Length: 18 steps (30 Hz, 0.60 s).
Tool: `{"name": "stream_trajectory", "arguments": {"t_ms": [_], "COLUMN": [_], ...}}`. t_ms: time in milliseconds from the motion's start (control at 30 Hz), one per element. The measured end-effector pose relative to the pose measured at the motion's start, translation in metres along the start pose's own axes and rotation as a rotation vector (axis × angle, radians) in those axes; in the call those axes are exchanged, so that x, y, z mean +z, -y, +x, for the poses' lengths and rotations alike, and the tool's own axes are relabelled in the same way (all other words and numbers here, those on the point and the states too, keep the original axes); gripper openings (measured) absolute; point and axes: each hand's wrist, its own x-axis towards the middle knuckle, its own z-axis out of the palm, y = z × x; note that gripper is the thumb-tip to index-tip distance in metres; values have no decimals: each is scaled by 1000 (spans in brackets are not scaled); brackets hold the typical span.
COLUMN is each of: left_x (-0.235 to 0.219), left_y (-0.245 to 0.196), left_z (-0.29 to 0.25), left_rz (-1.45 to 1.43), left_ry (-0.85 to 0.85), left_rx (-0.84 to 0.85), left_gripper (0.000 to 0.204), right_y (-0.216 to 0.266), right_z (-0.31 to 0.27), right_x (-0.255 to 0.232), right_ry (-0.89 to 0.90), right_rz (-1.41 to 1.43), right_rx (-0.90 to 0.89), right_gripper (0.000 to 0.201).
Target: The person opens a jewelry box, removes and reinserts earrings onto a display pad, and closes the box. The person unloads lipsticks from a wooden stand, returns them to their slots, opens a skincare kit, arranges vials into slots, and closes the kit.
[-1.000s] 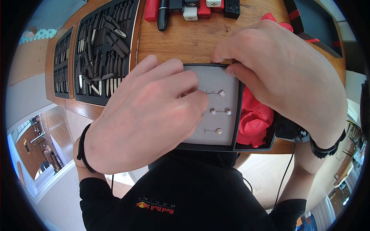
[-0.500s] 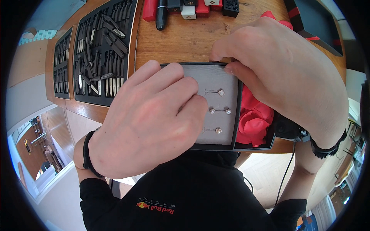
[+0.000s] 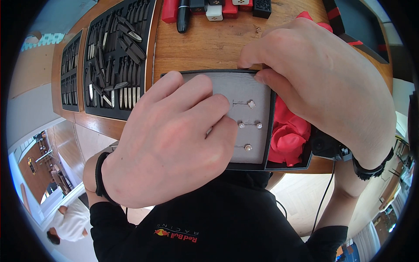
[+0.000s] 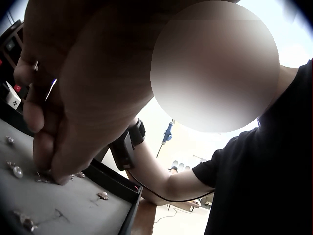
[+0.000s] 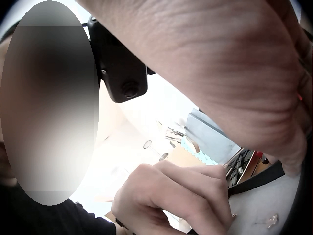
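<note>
A black jewelry box (image 3: pixel 205 71) with a grey pad (image 3: pixel 260 89) lies before me. Small sparkling earrings (image 3: pixel 251 104) sit in the pad's slits, among them a pearl one (image 4: pixel 17 172) in the left wrist view. My left hand (image 3: pixel 174 139) bends over the pad's left part. Its thumb and index finger come together right at the pad and pinch a small earring (image 4: pixel 41 178), mostly hidden by the fingertips. Over the box's far right corner, my right hand (image 3: pixel 318 78) grips the rim between thumb and fingers.
Red petals (image 3: pixel 288 139) fill the box's right compartment. Trays of dark-handled pieces (image 3: pixel 115 56) lie left; small red, white and black boxes (image 3: pixel 214 13) and a black pen-like item (image 3: pixel 183 19) stand at the back. An open black box (image 3: pixel 358 30) sits far right. Another person (image 3: pixel 72 222) is behind, lower left.
My left hand has shifted slightly toward my body, uncovering more of the box's far rim. The right hand keeps its place at the corner. A person has appeared at lower left.
</note>
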Motion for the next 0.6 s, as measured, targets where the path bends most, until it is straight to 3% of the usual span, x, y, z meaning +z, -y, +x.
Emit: {"name": "stream_trajectory", "arguments": {"t_ms": [100,200,300,367,600], "left_x": [-1,-1,-1,0,4], "left_y": [1,4,2,-1,-6], "left_z": [-3,-8,-17,-22,-29], "left_rz": [15,-6,19,-7,41], "left_ry": [3,-54,-96,-98,-62], "left_rx": [1,-7,-29,-8,-24], "left_gripper": [29,30,36,46,59], "right_y": [2,-2,7,13,-2], "right_z": [3,1,8,6,0], "right_x": [-7,3,-13,-13,2], "right_ry": [121,-36,123,-20,-23], "right_rz": [-69,-26,-86,28,-33], "right_rx": [-18,-1,-44,-48,-48], "right_gripper": [19,19,18,18,19]}}
